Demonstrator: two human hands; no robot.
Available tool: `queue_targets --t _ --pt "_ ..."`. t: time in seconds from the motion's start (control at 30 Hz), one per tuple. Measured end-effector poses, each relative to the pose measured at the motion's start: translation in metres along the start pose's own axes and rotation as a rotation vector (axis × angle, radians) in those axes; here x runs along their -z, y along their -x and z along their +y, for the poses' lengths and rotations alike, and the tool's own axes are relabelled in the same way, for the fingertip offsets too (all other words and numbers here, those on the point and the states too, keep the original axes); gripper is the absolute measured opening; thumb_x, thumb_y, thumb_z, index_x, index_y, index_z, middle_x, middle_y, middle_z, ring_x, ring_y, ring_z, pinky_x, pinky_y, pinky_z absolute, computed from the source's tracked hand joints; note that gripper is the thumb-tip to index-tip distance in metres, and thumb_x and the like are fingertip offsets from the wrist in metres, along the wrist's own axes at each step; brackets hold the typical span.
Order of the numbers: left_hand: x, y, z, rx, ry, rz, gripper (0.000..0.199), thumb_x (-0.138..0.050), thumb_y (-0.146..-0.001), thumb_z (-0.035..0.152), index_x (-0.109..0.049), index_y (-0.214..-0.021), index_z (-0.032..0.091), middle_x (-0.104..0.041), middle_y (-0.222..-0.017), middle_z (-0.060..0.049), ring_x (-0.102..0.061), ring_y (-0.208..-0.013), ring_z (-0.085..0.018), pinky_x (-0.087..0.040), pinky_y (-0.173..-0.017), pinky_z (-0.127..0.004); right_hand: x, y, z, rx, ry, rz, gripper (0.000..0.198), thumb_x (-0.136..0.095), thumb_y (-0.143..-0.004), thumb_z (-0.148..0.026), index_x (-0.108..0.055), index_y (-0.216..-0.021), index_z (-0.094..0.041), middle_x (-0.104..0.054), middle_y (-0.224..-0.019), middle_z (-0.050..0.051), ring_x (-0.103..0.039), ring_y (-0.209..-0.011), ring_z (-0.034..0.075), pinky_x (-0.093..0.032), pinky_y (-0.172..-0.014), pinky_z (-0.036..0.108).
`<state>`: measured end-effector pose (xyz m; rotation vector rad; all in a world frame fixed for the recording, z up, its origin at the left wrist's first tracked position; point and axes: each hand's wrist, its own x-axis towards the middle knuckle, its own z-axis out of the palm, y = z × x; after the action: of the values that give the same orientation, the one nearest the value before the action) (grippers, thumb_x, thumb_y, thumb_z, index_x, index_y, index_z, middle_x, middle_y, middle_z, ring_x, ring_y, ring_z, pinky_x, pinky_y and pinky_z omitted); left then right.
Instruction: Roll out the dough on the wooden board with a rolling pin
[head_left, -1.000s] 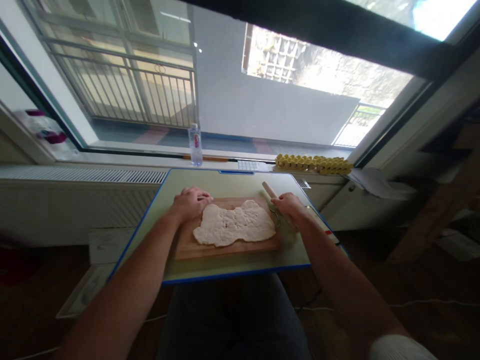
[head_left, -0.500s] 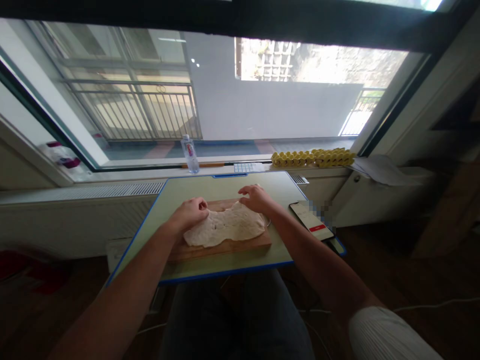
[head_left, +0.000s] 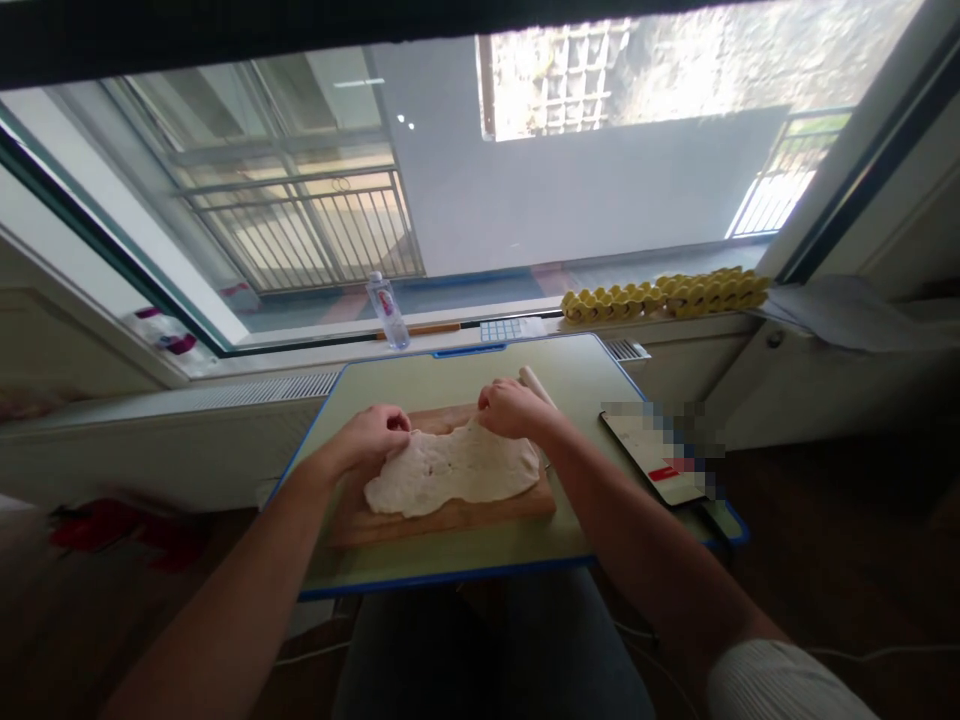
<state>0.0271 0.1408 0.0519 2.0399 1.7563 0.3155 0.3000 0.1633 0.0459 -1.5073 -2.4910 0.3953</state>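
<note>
A flat, uneven sheet of dough [head_left: 450, 470] lies across a wooden cutting board [head_left: 450, 518], with a few small holes near its middle. My left hand [head_left: 375, 435] pinches the dough's upper left edge between thumb and fingers. At the upper right edge, my right hand [head_left: 511, 405] has its fingers closed on the dough and lifts that edge slightly. A pale stick like a rolling pin [head_left: 534, 384] shows partly behind my right hand; the rest of it is hidden.
The board rests on a small blue-edged table [head_left: 420, 375]. A phone or tablet [head_left: 652, 460] lies at its right side. Along the windowsill are a clear bottle [head_left: 388, 312], a checked card [head_left: 501, 330] and yellow egg trays [head_left: 664, 297].
My right hand has closed its fingers on the dough's upper right edge and pulled it up a little. The view has tilted, and the pale stick now shows.
</note>
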Motion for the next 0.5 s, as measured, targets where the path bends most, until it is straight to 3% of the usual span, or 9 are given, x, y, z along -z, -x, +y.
queue_targets --t 0.13,0.3,0.5 --pt "0.006 -0.001 0.0 -0.021 0.032 -0.041 0.022 -0.062 -0.063 0.044 -0.067 -0.073 0.024 -0.071 -0.073 -0.001 -0.065 -0.072 -0.022 -0.048 -0.065 -0.031 0.0 -0.001 0.007 -0.023 -0.043 0.005 0.028 -0.062 -0.085 -0.022 -0.078 -0.107 -0.019 -0.078 -0.116 0.012 -0.068 -0.117 0.027 -0.047 -0.096 0.031" --pt "0.011 -0.005 0.0 -0.04 0.08 -0.089 0.026 -0.067 -0.061 0.047 -0.07 -0.075 0.025 -0.073 -0.075 -0.001 -0.066 -0.075 -0.023 -0.05 -0.068 -0.033 0.0 0.0 0.006 -0.046 -0.091 -0.023 0.032 -0.064 -0.083 -0.023 -0.077 -0.112 -0.02 -0.08 -0.11 0.008 -0.072 -0.101 0.024 -0.048 -0.08 0.028" --pt "0.009 -0.011 -0.009 -0.086 0.08 -0.105 0.021 -0.065 -0.067 0.044 -0.073 -0.074 0.027 -0.074 -0.077 -0.001 -0.067 -0.074 -0.023 -0.05 -0.067 -0.033 0.008 0.004 0.003 -0.013 -0.149 -0.063 0.022 -0.063 -0.086 -0.024 -0.08 -0.099 -0.019 -0.081 -0.103 0.006 -0.071 -0.095 0.022 -0.047 -0.077 0.028"
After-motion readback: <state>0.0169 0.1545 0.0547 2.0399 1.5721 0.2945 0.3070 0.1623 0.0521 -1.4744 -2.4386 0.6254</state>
